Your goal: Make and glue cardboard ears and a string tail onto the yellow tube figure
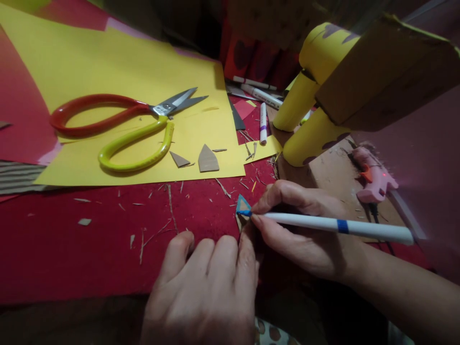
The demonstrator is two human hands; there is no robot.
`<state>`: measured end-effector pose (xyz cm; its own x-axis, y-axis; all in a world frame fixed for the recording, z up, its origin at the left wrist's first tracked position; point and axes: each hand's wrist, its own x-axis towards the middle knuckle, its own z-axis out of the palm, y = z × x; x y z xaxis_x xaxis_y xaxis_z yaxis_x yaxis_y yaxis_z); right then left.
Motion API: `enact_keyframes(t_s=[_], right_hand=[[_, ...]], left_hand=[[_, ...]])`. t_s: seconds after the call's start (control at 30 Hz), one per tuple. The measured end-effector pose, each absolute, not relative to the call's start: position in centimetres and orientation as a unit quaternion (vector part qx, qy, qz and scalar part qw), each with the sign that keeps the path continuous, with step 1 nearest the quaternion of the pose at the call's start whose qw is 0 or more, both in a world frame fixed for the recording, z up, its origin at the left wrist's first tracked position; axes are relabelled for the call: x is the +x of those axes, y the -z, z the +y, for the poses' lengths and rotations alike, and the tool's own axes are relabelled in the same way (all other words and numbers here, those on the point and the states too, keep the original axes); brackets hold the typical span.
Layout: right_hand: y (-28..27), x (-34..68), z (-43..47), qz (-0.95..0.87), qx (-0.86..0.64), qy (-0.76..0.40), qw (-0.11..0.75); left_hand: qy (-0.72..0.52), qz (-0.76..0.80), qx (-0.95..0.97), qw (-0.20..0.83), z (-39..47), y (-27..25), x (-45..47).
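Pinching a slim white marker [305, 222], smooth plastic with a blue band, near its blue tip with thumb and forefinger of the right hand [316, 251], leaving no gap around the barrel. Pressing that tip against a small pointed cardboard piece [244, 203], just below the lower right corner of the yellow sheet [118, 72]; showing blue ink along the edges of a triangular top, bare tan within. Keeping the left hand [212, 282] below the sheet, with knuckles bent and fingers tucked side by side, forefinger against the piece's lower end; with the thumb hidden, cannot tell whether pinching it.

On the sheet's flat, matte paper, can see scissors [161, 109] with glossy looped handles, one red, one yellow, and steel blades parted. Near the sheet's lower edge, can see a house-shaped cardboard cutout [208, 159] and, just beside it, a thin triangular scrap [179, 159]. Below the sheet, can see deep red cloth [100, 249] strewn with dry, straw-like fibres [170, 211]. At the sheet's lower left, can see ridged corrugated cardboard [21, 176]. Right of the sheet, can see rounded yellow paper tubes [316, 134] with purplish patches and, farther right, a pink glue gun [375, 179] with an orange trigger.
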<state>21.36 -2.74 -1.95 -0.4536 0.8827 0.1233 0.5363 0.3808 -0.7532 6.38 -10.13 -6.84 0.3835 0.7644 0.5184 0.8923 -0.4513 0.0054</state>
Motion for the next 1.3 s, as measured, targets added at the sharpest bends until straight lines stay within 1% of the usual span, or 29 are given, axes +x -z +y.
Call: enact_keyframes(t_s=[0.17, 0.33, 0.63, 0.83, 1.07, 1.23, 1.3], right_hand=[[1.99, 21.46, -2.66, -0.789, -0.442, -0.333, 0.265], [2.07, 21.76, -2.45, -0.780, -0.433, -0.374, 0.254], [2.28, 21.96, -2.62, -0.772, -0.434, -0.381, 0.266], [2.04, 22.04, -2.56, -0.767, -0.439, -0.403, 0.239], [2.40, 21.82, -2.72, -0.744, -0.463, -0.395, 0.274], [2.05, 22.03, -2.58, -0.748, -0.448, -0.427, 0.240], [2.15, 22.19, -2.54, -0.731, -0.452, -0.451, 0.242]], left_hand=[[0.224, -0.502, -0.824, 0.138, -10.24, 7.02, 6.22], [0.233, -0.503, -0.820, 0.140, -10.30, 7.12, 6.20], [0.222, -0.497, -0.827, 0.138, -10.29, 6.92, 6.00], [0.219, -0.500, -0.827, 0.132, -10.14, 7.18, 6.22], [0.215, -0.497, -0.829, 0.136, -10.13, 7.00, 6.17], [0.214, -0.498, -0.830, 0.128, -10.12, 6.96, 6.07], [0.214, -0.494, -0.833, 0.127, -10.02, 7.00, 6.03]])
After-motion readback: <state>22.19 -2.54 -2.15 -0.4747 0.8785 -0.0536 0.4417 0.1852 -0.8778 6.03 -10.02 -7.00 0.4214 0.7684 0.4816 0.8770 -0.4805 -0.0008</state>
